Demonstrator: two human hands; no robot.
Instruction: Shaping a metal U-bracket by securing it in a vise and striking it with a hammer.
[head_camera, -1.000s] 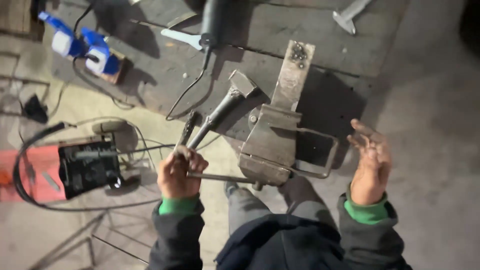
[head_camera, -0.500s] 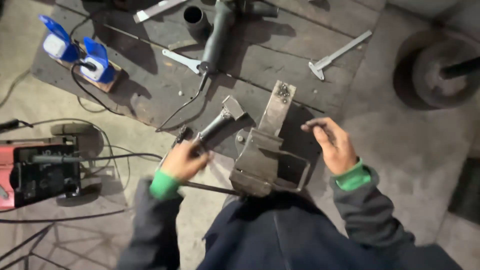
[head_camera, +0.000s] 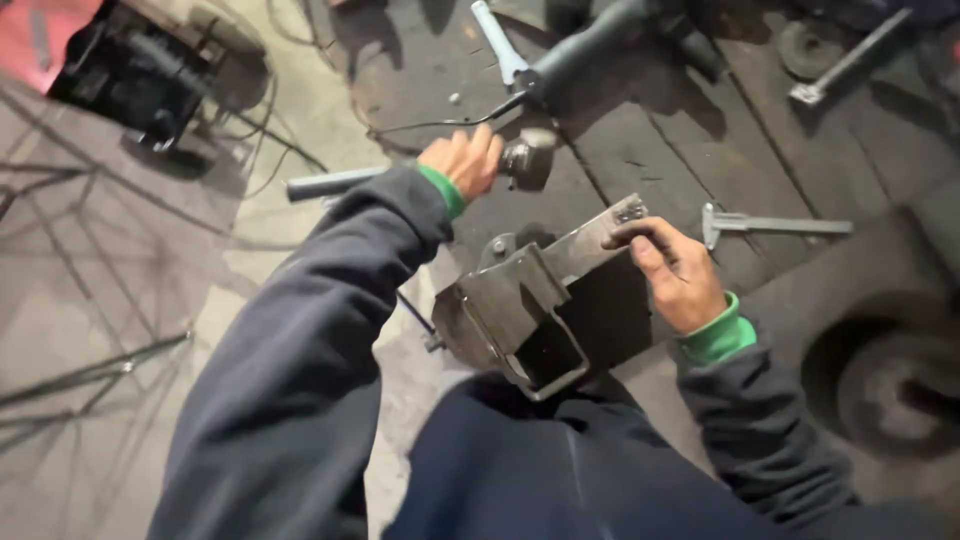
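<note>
The hammer (head_camera: 520, 160) head is motion-blurred; the left hand (head_camera: 462, 160) hides part of its handle. The angle grinder (head_camera: 610, 35) runs off the top edge.

Bare boards between bracket (head_camera: 545, 300) and square (head_camera: 770, 224); grinder (head_camera: 610, 40), wrench (head_camera: 497, 40) crowd far side.

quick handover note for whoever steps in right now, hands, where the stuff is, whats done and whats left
Left hand: gripping a hammer near its head, raised over the bench.
Right hand: fingers on the top end of the flat steel bar, steadying it.
The bar stands clamped in the bench vise at the edge of the dark workbench.
Nearby: caliper right of the bar, angle grinder and a wrench farther back, welder on the floor.
Done: bar fixed in the vise, hammer in hand.
Left: cannot tell from this view whether the bar has been struck.
</note>
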